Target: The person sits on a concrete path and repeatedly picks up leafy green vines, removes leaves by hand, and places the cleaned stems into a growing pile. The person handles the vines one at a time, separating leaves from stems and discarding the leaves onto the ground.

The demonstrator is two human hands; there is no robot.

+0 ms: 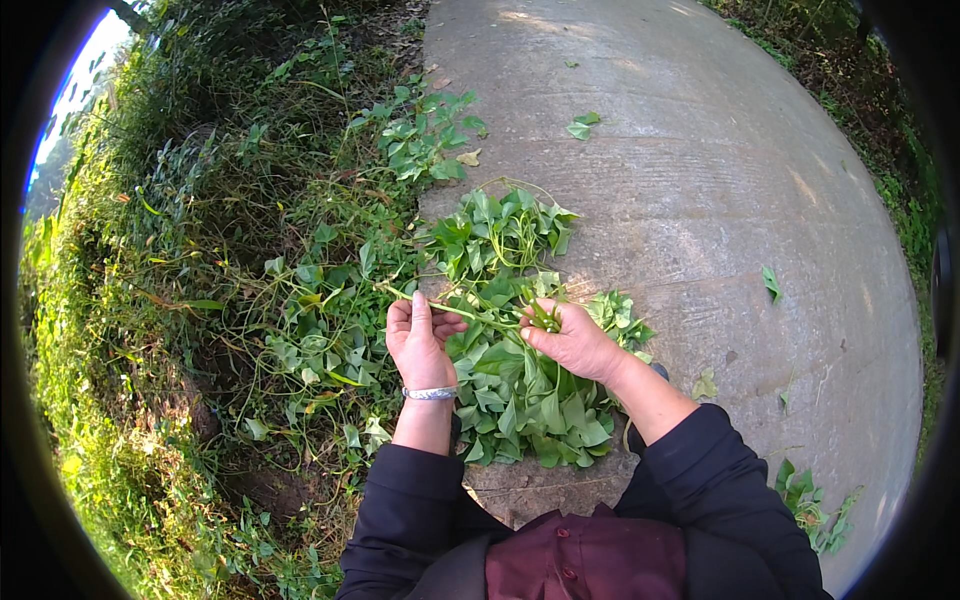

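Observation:
My left hand (424, 337) pinches a green vine stem (480, 315) between thumb and fingers; a patterned bracelet (430, 393) circles that wrist. The stem runs across to my right hand (574, 339), which is closed around a bunch of cut green stems (541, 318). Broad green leaves (532, 405) hang below my right hand and cover the concrete before me; whether all of them join the held bunch cannot be told. Just beyond my hands lies a heap of leafy vines (502, 229) with long thin stems.
Leafy vines (322, 345) and dense undergrowth (225, 225) border the concrete path (712, 225) on the left. Loose leaves (583, 125) are scattered over the path. A leafy sprig (814, 510) lies at the lower right. More plants grow along the right edge.

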